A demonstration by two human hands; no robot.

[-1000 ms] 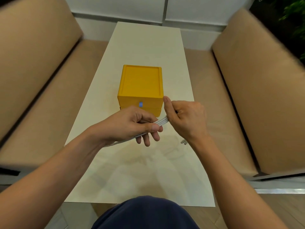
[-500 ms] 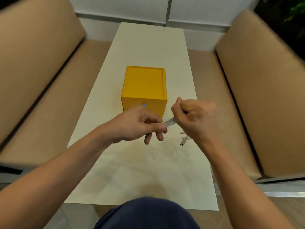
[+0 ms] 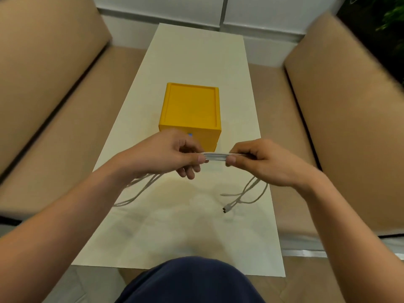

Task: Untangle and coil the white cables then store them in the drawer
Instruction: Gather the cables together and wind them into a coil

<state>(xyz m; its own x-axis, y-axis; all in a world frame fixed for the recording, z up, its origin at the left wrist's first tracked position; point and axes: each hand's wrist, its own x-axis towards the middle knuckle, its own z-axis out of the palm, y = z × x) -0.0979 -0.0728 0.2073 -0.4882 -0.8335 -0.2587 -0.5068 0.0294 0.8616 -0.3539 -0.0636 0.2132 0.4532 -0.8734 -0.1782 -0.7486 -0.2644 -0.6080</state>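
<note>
**White cables held between two grips**

White cables (image 3: 216,156) sit in the middle of the picture, just in front of the yellow drawer box (image 3: 190,108). Several strands lie side by side in a flat, straight bunch. The left grip (image 3: 166,154) pinches one end of the bunch, with its thumb (image 3: 197,159) on top and its fingers curled under. The right grip (image 3: 269,162) pinches the other end the same way, with its thumb (image 3: 231,159) on top. Both grips are closed on the cables and are held up above the tabletop (image 3: 196,51).

More cable hangs down from each grip. On the left, loose strands (image 3: 135,193) drop and trail toward the left edge of the tabletop. On the right, strands loop down onto the tabletop, and a small plug (image 3: 226,208) lies there at the end of one.

The yellow box stands in the middle of the pale tabletop, behind the grips. Its front is shut. A small blue dot (image 3: 190,134) shows on the front, right by the left grip, which hides part of that side.

Tan bench seats run along the left (image 3: 43,84) and the right (image 3: 349,106) of the tabletop. Dark blue clothing (image 3: 190,281) fills the bottom middle of the picture. Green leaves (image 3: 393,16) show in the upper right corner.
</note>
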